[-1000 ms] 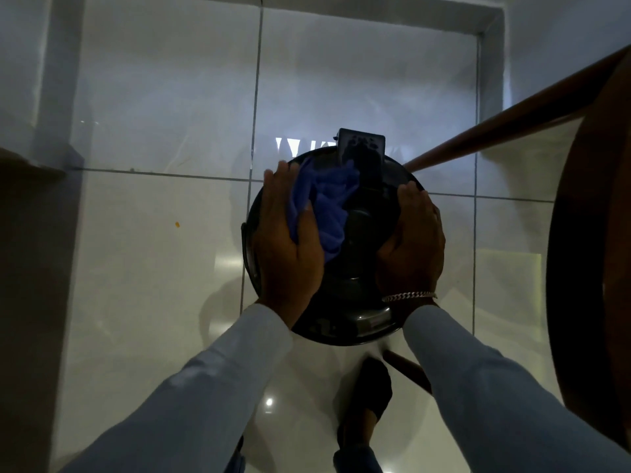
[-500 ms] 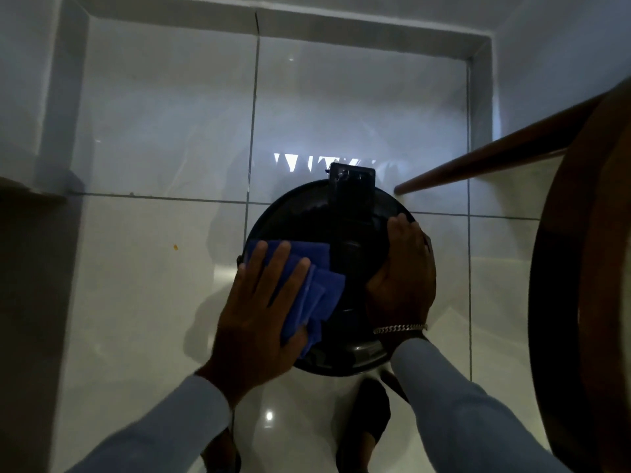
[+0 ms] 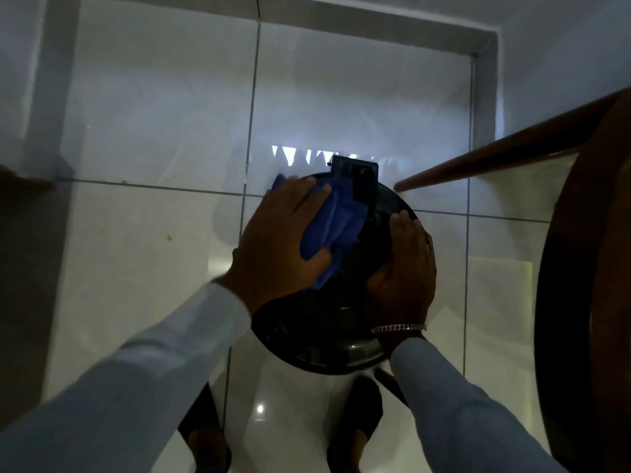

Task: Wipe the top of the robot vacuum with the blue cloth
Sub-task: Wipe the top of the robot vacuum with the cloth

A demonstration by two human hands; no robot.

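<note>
Glossy black round robot vacuum (image 3: 336, 339): flat left hand (image 3: 273, 247) presses crumpled blue cloth (image 3: 338, 220) on top; right hand (image 3: 403, 271) rests flat beside it.

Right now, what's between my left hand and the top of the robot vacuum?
The blue cloth: the head view shows it bunched under the left hand, palm and fingers on it, lying on the robot vacuum and its dark top.

Glossy plastic vacuum (image 3: 327, 336), soft cloth (image 3: 336, 223)
</note>
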